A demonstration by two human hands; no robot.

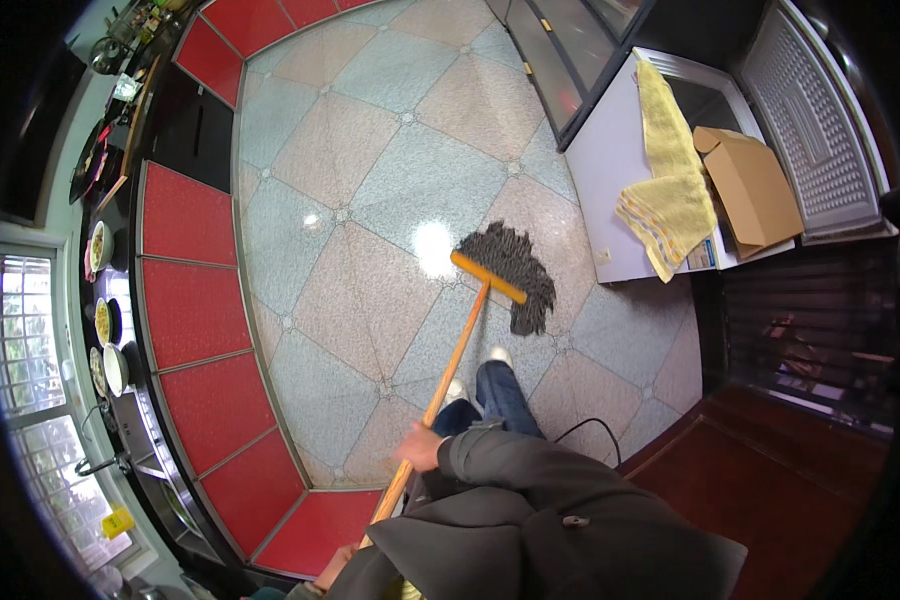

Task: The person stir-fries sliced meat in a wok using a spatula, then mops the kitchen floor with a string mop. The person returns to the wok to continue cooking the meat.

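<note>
A mop with a wooden handle (456, 358) slants from the bottom of the view up to an orange crossbar (489, 277). Dark grey mop strands (516, 262) spread over the tiled floor (412, 180) beyond my feet. My right hand (421, 447) grips the middle of the handle. Lower down, near the handle's top end, my left hand (337, 564) is wrapped around it, partly hidden by my dark jacket (487, 540). My shoes (500, 355) stand just behind the mop head.
Red-fronted cabinets (191, 217) line the left, with bowls (115, 369) and a sink on the counter. At right, a white chest freezer (607, 180) with raised lid bears a yellow towel (667, 165) and a cardboard box (754, 187). A black cable (596, 421) lies near a dark red door panel (757, 480).
</note>
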